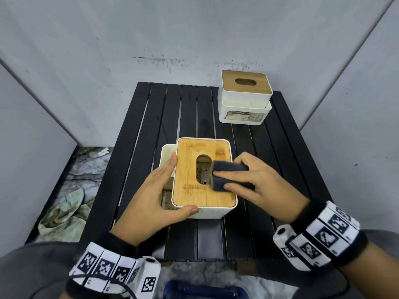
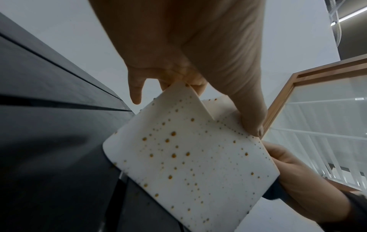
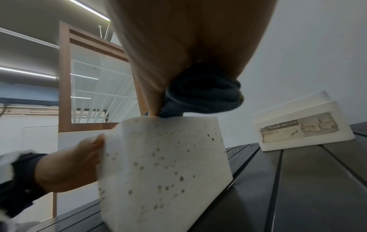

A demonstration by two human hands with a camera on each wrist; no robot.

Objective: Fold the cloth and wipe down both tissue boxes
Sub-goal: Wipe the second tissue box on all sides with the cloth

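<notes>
A white tissue box (image 1: 203, 203) with a bamboo lid and a spotted, stained shell stands in the middle of the black slatted table (image 1: 151, 115). My left hand (image 1: 166, 186) braces it, with straight fingers flat along the left side and the thumb on the front edge (image 2: 254, 122). My right hand (image 1: 248, 180) grips a folded dark cloth (image 1: 228, 168) and presses it on the lid beside the oval slot. The cloth (image 3: 202, 94) bulges out of my palm above the box (image 3: 164, 172). A second tissue box (image 1: 245, 98), also white with a bamboo lid, stands at the back right.
Grey walls close the table in at the back and on both sides. A crumpled greenish rag (image 1: 64, 212) lies on the floor to the left. The near box has an open side compartment (image 1: 167, 152) on its left. Something blue (image 1: 205, 290) shows below the table's front edge.
</notes>
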